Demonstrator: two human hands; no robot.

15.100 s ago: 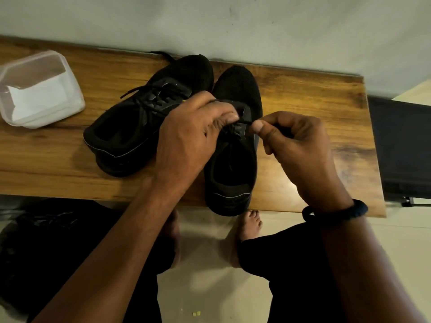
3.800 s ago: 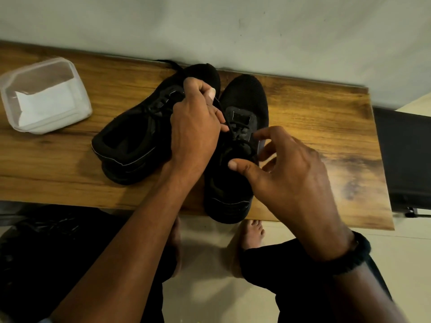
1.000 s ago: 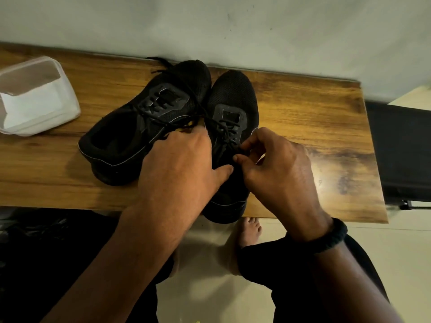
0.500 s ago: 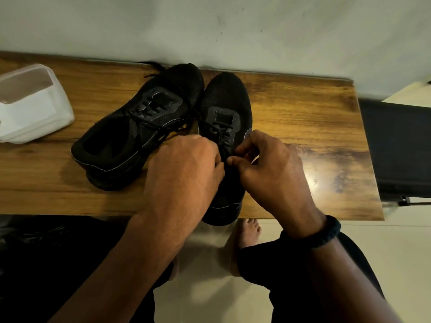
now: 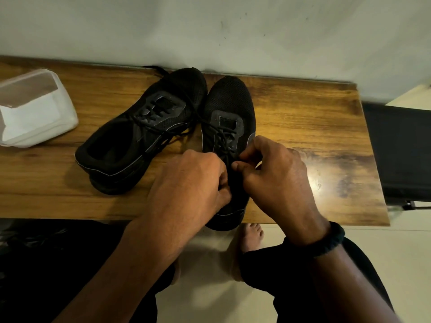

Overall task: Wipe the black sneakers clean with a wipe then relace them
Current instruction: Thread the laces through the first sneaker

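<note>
Two black sneakers stand side by side on the wooden table (image 5: 303,127), toes toward the wall. The left sneaker (image 5: 142,134) lies angled with its lace loose across the tongue. The right sneaker (image 5: 229,108) points straight away, its heel over the table's front edge. My left hand (image 5: 193,185) and my right hand (image 5: 277,176) meet over the right sneaker's opening. Both are closed on its black lace (image 5: 224,141), the right one pinching it between thumb and finger. My hands hide the rear half of that sneaker.
A clear plastic tub (image 5: 35,108) with white wipes sits at the table's left end. A black chair (image 5: 398,152) stands to the right of the table. My bare foot (image 5: 251,236) and dark-clothed knees are below the front edge. A pale wall runs behind.
Both hands have stayed together over the right sneaker's top eyelets, closing in on the lace over the last second. The view has shifted slightly; the sneakers have not moved.
</note>
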